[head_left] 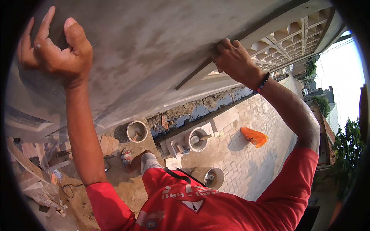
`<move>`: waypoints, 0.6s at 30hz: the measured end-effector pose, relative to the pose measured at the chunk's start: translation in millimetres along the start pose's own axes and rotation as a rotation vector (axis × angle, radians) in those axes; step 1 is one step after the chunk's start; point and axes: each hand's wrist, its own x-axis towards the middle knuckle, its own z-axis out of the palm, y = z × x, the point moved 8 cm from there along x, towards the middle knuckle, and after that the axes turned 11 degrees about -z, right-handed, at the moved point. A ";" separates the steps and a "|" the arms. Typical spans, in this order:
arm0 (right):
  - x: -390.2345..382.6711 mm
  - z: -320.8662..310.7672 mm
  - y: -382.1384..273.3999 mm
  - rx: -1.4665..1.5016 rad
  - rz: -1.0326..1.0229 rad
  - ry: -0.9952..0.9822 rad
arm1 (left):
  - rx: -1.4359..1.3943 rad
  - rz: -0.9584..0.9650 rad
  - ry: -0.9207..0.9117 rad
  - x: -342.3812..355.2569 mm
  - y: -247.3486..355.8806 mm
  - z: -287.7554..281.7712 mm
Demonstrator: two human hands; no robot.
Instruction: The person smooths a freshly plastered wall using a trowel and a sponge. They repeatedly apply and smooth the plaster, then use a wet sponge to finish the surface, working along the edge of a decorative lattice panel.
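Note:
A grey wall (146,38), patchy with damp-looking plaster, fills the upper part of the head view. My right hand (237,59) is closed around a plastering float (194,74) held against this wall. The float shows nearly edge-on as a long thin blade, and my fingers hide much of its grip. At the upper left my left hand (61,54) is raised close to the wall, fingers bent and apart, thumb spread, with nothing in it. Whether it touches the plaster I cannot tell.
Below are a bucket (128,135), a second bucket (188,141) with tools and a third container (221,180). A wet ditch (200,111) runs along the wall beside paving (246,165). An orange cone-like thing (254,137), wood scraps (38,184) and patterned vent blocks (293,38) also show.

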 end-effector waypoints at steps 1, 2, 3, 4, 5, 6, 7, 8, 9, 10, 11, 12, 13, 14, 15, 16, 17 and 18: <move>-0.1 -10.9 7.3 -0.024 0.010 -0.004 | 0.014 0.006 0.009 4.3 -2.9 -3.6; -2.5 -24.6 17.6 -0.049 0.021 -0.009 | 0.039 0.006 0.017 9.4 -3.8 -7.3; -9.8 -26.3 22.2 -0.049 0.034 -0.039 | 0.040 -0.002 0.005 1.9 1.7 -3.9; -16.2 -34.9 34.0 -0.062 0.056 -0.024 | 0.063 -0.011 0.002 3.9 10.1 -4.1; -24.0 -45.3 47.5 -0.070 0.074 0.031 | 0.056 -0.019 0.006 4.5 12.2 -4.2; -29.0 -61.0 66.2 -0.060 0.109 0.005 | 0.059 -0.029 0.022 12.2 9.3 -9.2; -39.4 -68.3 76.1 -0.122 0.081 0.118 | 0.010 -0.046 0.015 2.5 10.2 -2.5; -46.8 -84.7 93.8 -0.078 0.070 0.149 | 0.038 -0.022 0.009 9.1 1.4 -5.9; -53.3 -90.8 109.5 -0.103 0.110 0.096 | 0.050 -0.008 -0.009 6.7 -4.6 -4.8; -60.8 -97.4 125.1 -0.128 0.150 0.034 | 0.101 0.031 -0.057 0.2 -19.3 -2.2; -74.7 -110.5 139.4 -0.095 0.128 0.072 | 0.096 0.054 -0.081 -4.6 -25.9 1.4; -87.3 -121.9 155.6 -0.061 0.105 0.119 | 0.098 0.083 -0.103 -8.6 -33.7 4.5; -94.9 -131.6 163.2 -0.030 0.081 0.160 | 0.084 0.069 -0.096 -9.3 -33.5 7.5; -101.7 -134.3 165.1 -0.047 0.074 0.176 | 0.065 0.059 -0.088 -12.1 -28.5 6.0; -99.0 -135.5 170.0 -0.067 0.054 0.226 | 0.075 0.065 -0.074 -6.8 -23.1 3.0; -102.9 -143.6 163.0 -0.084 0.049 0.237 | 0.054 0.047 -0.068 -7.3 -15.3 2.6; -103.6 -142.2 148.6 -0.089 0.045 0.226 | 0.033 0.030 -0.063 -9.7 -8.9 2.8; -86.0 -132.6 128.3 -0.098 0.028 0.264 | 0.055 0.045 -0.056 -3.5 -8.6 0.4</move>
